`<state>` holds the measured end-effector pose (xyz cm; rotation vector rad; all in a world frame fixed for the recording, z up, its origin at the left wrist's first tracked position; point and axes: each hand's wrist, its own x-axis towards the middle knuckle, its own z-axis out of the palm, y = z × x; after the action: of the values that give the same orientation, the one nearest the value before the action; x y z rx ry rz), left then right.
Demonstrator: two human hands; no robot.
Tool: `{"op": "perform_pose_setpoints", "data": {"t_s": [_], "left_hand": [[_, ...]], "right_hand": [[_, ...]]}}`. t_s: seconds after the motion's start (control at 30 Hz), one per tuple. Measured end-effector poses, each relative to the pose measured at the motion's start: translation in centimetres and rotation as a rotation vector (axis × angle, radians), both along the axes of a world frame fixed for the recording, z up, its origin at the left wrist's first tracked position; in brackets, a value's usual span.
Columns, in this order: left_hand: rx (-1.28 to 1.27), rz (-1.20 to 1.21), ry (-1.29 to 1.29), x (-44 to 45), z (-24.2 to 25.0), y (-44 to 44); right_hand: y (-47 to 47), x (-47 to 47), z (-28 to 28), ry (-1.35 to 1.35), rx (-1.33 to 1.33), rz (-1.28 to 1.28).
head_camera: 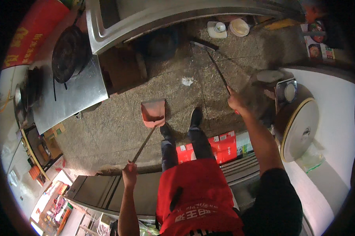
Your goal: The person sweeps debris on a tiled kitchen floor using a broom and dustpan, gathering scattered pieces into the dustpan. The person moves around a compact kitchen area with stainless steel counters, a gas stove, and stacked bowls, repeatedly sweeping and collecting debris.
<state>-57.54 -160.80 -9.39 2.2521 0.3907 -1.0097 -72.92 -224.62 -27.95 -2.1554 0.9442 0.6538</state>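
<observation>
My left hand (130, 174) grips the long handle of a red dustpan (153, 112). The dustpan rests on the speckled floor just ahead of my left shoe, its mouth facing away from me. In my right hand (236, 101) is the thin dark handle of a broom (205, 45), which reaches forward to a wide, flat head on the floor. Between the broom head and my feet lies a crumpled white scrap (187, 81). Small bits of debris are scattered around it.
A metal sink counter (130, 29) runs along the far side, with a cardboard box (122, 69) under it. Bowls (239, 27) sit on the floor. A dark wok (68, 54) stands on the left steel table (85, 97). A round lidded container (301, 129) is at right.
</observation>
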Motion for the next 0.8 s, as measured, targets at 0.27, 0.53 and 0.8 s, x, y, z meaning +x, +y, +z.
{"op": "perform_pose_setpoints", "data": {"t_s": [0.27, 0.53, 0.8], "left_hand": [[-0.021, -0.113, -0.044, 0.4, -0.1, -0.3], [0.034, 0.059, 0.041, 0.7, 0.7, -1.3], [0.076, 0.001, 0.029, 0.3, 0.7, -1.9]], "right_hand": [[11.3, -7.7, 3.3, 0.284, 0.083, 0.213], [4.6, -8.8, 9.9, -0.02, 0.09, 0.106], [3.4, -1.0, -2.3, 0.079, -0.062, 0.001]]}}
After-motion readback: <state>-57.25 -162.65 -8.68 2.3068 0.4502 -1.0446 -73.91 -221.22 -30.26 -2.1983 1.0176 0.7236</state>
